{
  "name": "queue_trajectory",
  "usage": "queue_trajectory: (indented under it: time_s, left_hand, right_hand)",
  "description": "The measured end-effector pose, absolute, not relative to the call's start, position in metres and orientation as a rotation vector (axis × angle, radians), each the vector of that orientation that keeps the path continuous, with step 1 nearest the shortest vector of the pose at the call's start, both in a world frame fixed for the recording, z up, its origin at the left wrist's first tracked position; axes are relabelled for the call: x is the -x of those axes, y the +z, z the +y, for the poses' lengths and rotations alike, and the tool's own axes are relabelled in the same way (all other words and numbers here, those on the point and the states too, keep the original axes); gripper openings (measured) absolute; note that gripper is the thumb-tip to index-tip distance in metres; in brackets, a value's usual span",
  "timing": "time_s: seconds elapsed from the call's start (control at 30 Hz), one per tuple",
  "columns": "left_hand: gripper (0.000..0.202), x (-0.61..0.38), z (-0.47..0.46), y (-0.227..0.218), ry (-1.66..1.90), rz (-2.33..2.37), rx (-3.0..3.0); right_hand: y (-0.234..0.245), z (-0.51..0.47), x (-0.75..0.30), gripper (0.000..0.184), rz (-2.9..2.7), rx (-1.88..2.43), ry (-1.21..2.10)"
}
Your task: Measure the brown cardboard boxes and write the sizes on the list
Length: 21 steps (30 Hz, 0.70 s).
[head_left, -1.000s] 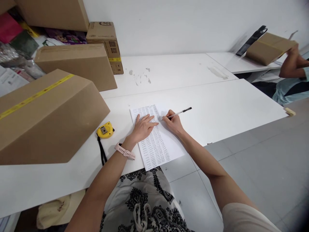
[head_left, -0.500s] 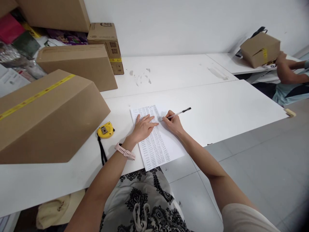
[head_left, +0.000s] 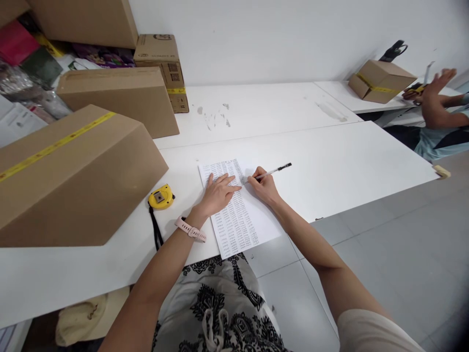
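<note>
A sheet of paper (head_left: 238, 220) covered with columns of small writing lies on the white table, its lower edge reaching past the table's front. My left hand (head_left: 219, 194) rests flat on it with the fingers spread. In my right hand (head_left: 264, 186) is a pen (head_left: 273, 172), pinched between thumb and fingers, its black end pointing up to the right. The pen's tip meets the paper, close to my left index finger. To the left of my left hand sits a yellow tape measure (head_left: 161, 196) with a black strap.
Large cardboard boxes (head_left: 84, 176) crowd the left side, with plastic-wrapped goods behind them. The white table (head_left: 330, 161) stretches right towards its corner. At far right a co-worker (head_left: 436, 107) holds a yellow tool beside a taped box (head_left: 383, 80).
My hands and the pen have hardly moved. At far right, the co-worker's box has turned and stands lower, and one of that person's hands is now raised and open.
</note>
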<state>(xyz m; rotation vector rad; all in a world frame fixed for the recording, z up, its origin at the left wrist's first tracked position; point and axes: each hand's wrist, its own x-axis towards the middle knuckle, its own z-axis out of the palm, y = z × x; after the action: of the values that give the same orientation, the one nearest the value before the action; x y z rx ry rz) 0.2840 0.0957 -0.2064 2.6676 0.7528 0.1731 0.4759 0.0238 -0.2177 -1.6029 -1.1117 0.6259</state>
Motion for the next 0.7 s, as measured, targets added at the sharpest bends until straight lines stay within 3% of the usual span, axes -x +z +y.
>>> queue_trajectory:
  time_s: [0.7]
  left_hand:
    - [0.041,-0.2834,0.0960,-0.2070,0.176,0.757,-2.675]
  right_hand:
    - [-0.2195,0.0247,-0.4765,0.021,-1.105,1.600,0.620]
